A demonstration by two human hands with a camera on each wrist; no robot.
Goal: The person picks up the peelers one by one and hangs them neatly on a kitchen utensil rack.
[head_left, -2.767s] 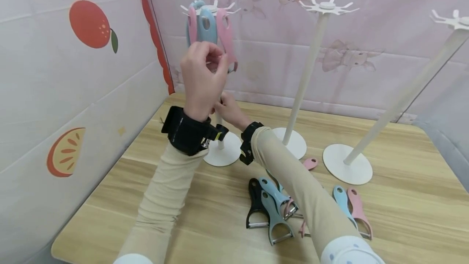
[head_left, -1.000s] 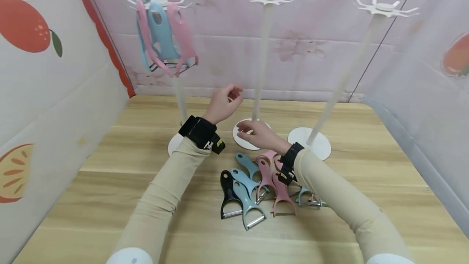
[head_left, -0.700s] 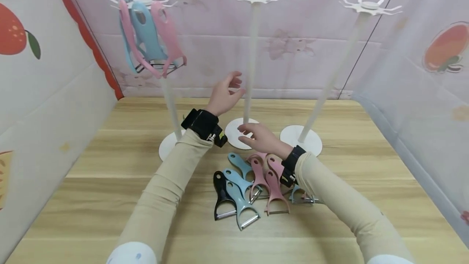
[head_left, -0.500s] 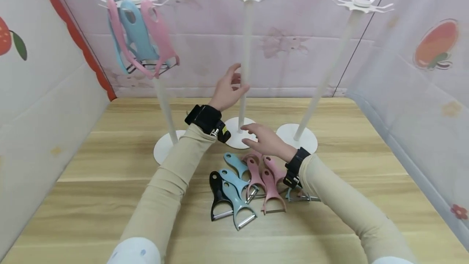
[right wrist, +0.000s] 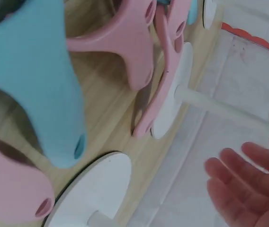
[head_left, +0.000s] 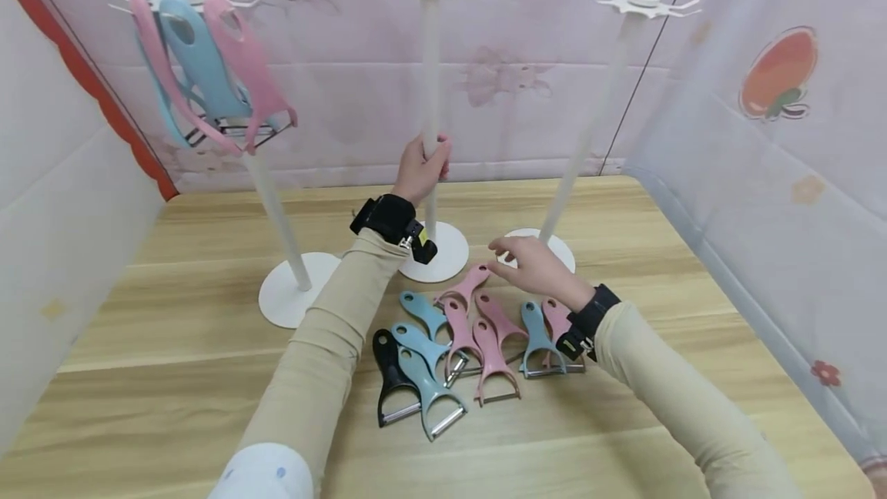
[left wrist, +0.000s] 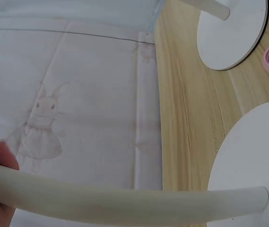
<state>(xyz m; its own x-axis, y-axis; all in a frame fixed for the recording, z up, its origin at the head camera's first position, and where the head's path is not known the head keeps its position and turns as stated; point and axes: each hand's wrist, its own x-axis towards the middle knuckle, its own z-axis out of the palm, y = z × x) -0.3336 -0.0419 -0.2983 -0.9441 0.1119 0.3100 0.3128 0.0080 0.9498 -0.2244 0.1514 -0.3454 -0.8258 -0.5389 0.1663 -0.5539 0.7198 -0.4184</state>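
Observation:
My left hand [head_left: 419,168] grips the upright pole [head_left: 430,75] of the middle white stand, fingers wrapped behind it. In the left wrist view the pole [left wrist: 125,204] runs from the hand down to its round base. My right hand [head_left: 532,265] hovers beside the far end of the peeler pile, holding nothing, its fingers relaxed in the right wrist view. Nearest below it are a pink peeler [head_left: 471,282] and a blue peeler [head_left: 534,329]. Several more pink and blue peelers and a black peeler [head_left: 388,364] lie on the wooden table [head_left: 173,406], some overlapping.
At left, a white stand [head_left: 273,199] carries several hanging blue and pink peelers [head_left: 246,60] on its hooks. Another white stand [head_left: 589,122] with bare hooks rises at the right. Printed cloth walls [head_left: 748,199] enclose the table's back and sides.
The left hand has left the peelers on the left stand and closed around the middle pole. The right hand has let go of the left stand and moved right. The view has swung right.

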